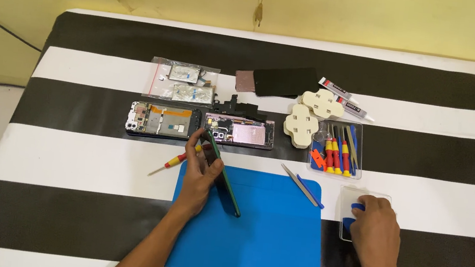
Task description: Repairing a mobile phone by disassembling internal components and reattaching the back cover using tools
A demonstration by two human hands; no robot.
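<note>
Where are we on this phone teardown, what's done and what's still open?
Done: two opened phone bodies lie with their insides bare above the blue mat. In hand: the left hand holds a dark green phone on edge over the mat, while the right hand reaches into a clear tray of blue picks. Left: that phone looks unopened, though I can't tell for sure.

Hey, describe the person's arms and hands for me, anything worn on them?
Both forearms are bare from the bottom edge of the view up to the fingers: no sleeves show. The left hand and the right hand wear no gloves, and no watch, bracelet or ring is visible. Nothing is marked on them that can be made out.
</note>
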